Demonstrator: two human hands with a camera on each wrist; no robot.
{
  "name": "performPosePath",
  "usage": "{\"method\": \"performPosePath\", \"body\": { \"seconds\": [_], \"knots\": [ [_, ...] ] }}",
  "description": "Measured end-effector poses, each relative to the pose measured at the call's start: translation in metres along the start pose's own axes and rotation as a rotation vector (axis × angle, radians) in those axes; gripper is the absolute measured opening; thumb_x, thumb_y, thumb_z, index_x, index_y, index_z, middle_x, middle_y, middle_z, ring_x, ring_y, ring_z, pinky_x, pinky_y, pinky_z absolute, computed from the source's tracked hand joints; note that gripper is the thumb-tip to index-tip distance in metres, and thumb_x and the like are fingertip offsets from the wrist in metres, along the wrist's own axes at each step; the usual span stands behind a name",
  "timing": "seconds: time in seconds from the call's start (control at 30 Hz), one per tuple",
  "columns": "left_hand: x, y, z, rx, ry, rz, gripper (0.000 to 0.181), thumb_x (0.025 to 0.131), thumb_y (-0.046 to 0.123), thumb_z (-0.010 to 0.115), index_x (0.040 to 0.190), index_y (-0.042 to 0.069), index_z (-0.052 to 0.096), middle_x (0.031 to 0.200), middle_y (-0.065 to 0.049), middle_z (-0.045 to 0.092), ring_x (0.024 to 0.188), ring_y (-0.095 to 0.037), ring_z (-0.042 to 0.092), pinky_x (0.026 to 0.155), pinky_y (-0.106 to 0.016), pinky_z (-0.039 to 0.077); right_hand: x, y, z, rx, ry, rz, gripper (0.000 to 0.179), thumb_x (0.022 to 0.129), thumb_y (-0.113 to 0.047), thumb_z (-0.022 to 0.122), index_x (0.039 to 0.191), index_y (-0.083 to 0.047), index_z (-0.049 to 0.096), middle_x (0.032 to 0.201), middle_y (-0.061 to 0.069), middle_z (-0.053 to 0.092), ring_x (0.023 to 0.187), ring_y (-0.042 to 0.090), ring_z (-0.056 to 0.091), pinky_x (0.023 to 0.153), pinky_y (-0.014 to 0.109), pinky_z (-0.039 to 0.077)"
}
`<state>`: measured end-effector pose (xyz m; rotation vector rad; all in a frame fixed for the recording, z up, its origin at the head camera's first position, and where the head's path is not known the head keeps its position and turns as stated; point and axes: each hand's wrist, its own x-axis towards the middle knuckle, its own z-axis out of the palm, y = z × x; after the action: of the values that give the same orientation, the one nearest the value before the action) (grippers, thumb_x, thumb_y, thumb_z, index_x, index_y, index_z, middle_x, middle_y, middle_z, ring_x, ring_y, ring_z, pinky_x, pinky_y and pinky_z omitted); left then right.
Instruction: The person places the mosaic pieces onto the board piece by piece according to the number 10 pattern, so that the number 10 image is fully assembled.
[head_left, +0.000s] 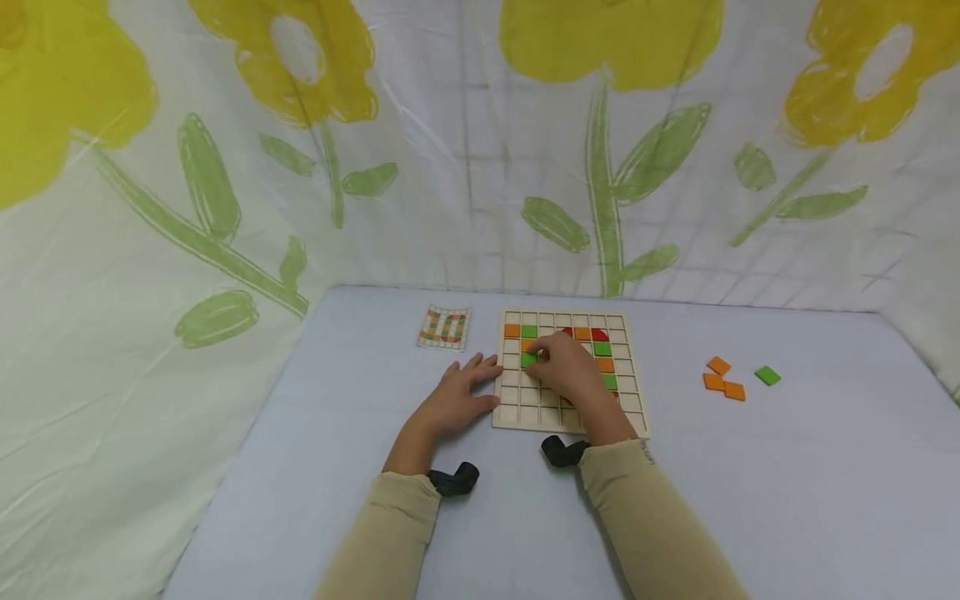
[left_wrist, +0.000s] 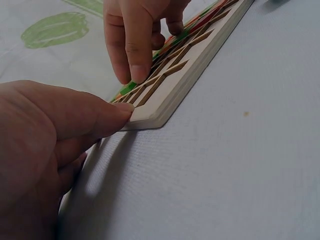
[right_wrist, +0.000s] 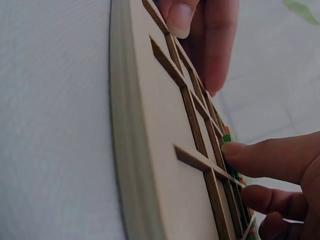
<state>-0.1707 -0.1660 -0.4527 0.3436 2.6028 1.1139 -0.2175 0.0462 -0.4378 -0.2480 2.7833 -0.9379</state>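
Note:
A wooden grid board (head_left: pixel 528 414) lies on the table, with orange, green and red tiles set in several of its cells. My right hand (head_left: pixel 576 371) reaches over it, thumb and index finger pinching a green tile (head_left: pixel 528 361) in the left part of the grid. Just above that is an orange tile (head_left: pixel 527 344), partly covered by the fingertips. My left hand (head_left: pixel 457 398) steadies the board's left edge with spread fingers. In the left wrist view its thumb (left_wrist: pixel 117 117) rests on the board near a corner. The right hand hides some middle cells.
A small printed card (head_left: pixel 444 327) with a coloured grid pattern lies left of the board. To the right are loose orange tiles (head_left: pixel 714 382) and one loose green tile (head_left: pixel 767 376). A flowered cloth (head_left: pixel 420 167) hangs behind the table.

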Motion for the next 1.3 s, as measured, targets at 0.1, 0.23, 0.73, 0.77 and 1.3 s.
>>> {"method": "performPosePath", "body": {
  "seconds": [0.1, 0.23, 0.73, 0.77, 1.3],
  "knots": [
    [0.0, 0.001, 0.0, -0.002, 0.003, 0.011, 0.052, 0.094, 0.025, 0.066, 0.143, 0.018, 0.053, 0.159, 0.007, 0.034, 0.153, -0.026, 0.013, 0.124, -0.054, 0.007, -0.001, 0.0, 0.0, 0.0, 0.014, -0.002, 0.027, 0.088, -0.024, 0.074, 0.113, -0.016, 0.073, 0.101, 0.005, 0.062, 0.085, 0.022, 0.056, 0.072, 0.036, 0.049],
    [0.0, 0.001, 0.0, -0.004, 0.007, 0.02, 0.052, 0.093, 0.023, 0.066, 0.143, 0.016, 0.054, 0.159, 0.006, 0.035, 0.153, -0.024, 0.014, 0.124, -0.053, 0.006, -0.002, 0.0, 0.0, 0.008, 0.022, -0.002, 0.026, 0.087, -0.023, 0.074, 0.111, -0.014, 0.074, 0.1, 0.006, 0.062, 0.085, 0.022, 0.055, 0.072, 0.036, 0.049],
    [0.001, 0.001, 0.001, 0.004, 0.012, 0.006, 0.053, 0.094, 0.026, 0.066, 0.144, 0.018, 0.052, 0.159, 0.008, 0.034, 0.153, -0.028, 0.012, 0.124, -0.054, 0.007, -0.007, 0.009, -0.017, 0.055, 0.008, -0.015, 0.033, 0.091, -0.027, 0.069, 0.122, -0.014, 0.07, 0.107, 0.009, 0.063, 0.09, 0.025, 0.059, 0.076, 0.038, 0.052],
    [0.001, 0.0, 0.001, 0.002, 0.014, 0.006, 0.053, 0.093, 0.025, 0.066, 0.144, 0.018, 0.053, 0.159, 0.007, 0.034, 0.153, -0.029, 0.012, 0.124, -0.054, 0.007, -0.008, 0.011, -0.021, 0.066, 0.004, -0.005, 0.035, 0.092, -0.028, 0.068, 0.124, -0.014, 0.068, 0.109, 0.01, 0.063, 0.092, 0.026, 0.059, 0.077, 0.039, 0.052],
    [0.002, -0.001, 0.003, 0.005, 0.016, -0.034, 0.053, 0.093, 0.028, 0.067, 0.144, 0.023, 0.053, 0.159, 0.012, 0.031, 0.153, -0.027, 0.008, 0.123, -0.056, 0.009, -0.043, 0.094, -0.094, 0.048, 0.083, 0.194, 0.048, 0.095, -0.034, 0.063, 0.136, -0.009, 0.058, 0.122, 0.02, 0.058, 0.105, 0.034, 0.051, 0.082, 0.042, 0.049]
  ]
}}
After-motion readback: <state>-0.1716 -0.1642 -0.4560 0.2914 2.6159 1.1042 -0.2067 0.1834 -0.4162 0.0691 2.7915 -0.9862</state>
